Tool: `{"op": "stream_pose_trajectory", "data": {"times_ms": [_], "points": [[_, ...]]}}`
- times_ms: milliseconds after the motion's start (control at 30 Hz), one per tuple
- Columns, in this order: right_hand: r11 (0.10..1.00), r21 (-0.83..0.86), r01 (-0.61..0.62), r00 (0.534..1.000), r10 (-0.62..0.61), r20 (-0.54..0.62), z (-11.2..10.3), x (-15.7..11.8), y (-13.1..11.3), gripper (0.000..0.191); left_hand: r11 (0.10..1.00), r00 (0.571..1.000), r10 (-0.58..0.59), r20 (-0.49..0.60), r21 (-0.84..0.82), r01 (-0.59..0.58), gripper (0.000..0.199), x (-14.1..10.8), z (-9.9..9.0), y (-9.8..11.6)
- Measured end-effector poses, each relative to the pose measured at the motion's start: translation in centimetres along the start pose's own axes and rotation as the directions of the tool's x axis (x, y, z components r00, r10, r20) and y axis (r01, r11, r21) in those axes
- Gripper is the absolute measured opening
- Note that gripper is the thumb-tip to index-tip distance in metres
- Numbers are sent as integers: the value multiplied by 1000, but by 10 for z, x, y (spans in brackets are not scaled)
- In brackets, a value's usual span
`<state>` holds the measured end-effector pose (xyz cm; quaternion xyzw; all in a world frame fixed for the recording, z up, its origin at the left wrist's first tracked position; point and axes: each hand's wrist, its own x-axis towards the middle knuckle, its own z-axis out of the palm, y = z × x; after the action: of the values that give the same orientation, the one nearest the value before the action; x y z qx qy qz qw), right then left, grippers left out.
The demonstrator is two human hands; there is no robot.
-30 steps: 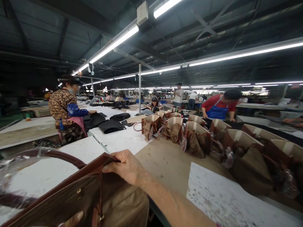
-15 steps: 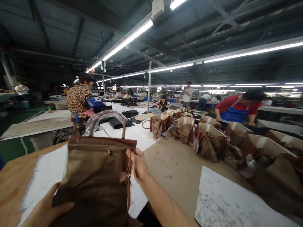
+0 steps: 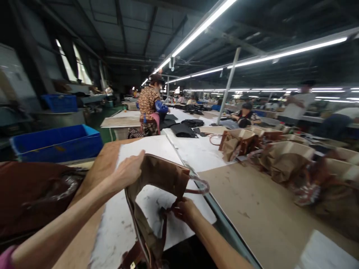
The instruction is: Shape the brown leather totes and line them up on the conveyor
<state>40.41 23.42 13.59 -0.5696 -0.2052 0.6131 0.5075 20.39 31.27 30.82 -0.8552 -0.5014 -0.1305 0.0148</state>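
A brown fabric handbag [image 3: 165, 175] with reddish-brown trim is tilted over the white sheet on the table in front of me. My left hand [image 3: 130, 170] grips its far left corner, fingers closed over the edge. On the right side, my right hand [image 3: 185, 211] has its fingers curled at the bag's side edge and a dark strap [image 3: 164, 228]; what exactly lies under the fingertips is hidden. One handle [image 3: 203, 186] sticks out past the right end of the bag. A small gold-coloured fitting [image 3: 132, 265] shows at the bottom.
Several similar bags [image 3: 286, 153] stand along the right on brown board [image 3: 238, 198]. A blue bin [image 3: 58, 144] and a reddish-brown item [image 3: 30, 194] are at left. A person in a patterned top [image 3: 148, 102] stands beyond the table; others work further back.
My view has swung left. The bag has turned from upright, front towards me, to tilted. My left hand has moved from its lower left side to the far corner; my right hand is lower.
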Motion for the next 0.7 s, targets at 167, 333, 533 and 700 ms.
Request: {"op": "stream_pose_trajectory", "data": {"times_ms": [167,333,533,700], "points": [[911,-389,135,990,-108,90,-32,-23,-21,12,997,982,-58,178,68,47,60,4,17,-21],[431,-768,474,761,-639,111,-31,-69,-57,20,999,995,18,97,36,-22,67,6,18,-21],[58,-868,492,560,-785,265,-3,-64,-92,43,973,978,207,36,98,-210,40,10,9,-3],[64,-870,488,627,-720,298,13,-39,-101,48,960,971,237,22,150,-237,31,17,14,-3]]}}
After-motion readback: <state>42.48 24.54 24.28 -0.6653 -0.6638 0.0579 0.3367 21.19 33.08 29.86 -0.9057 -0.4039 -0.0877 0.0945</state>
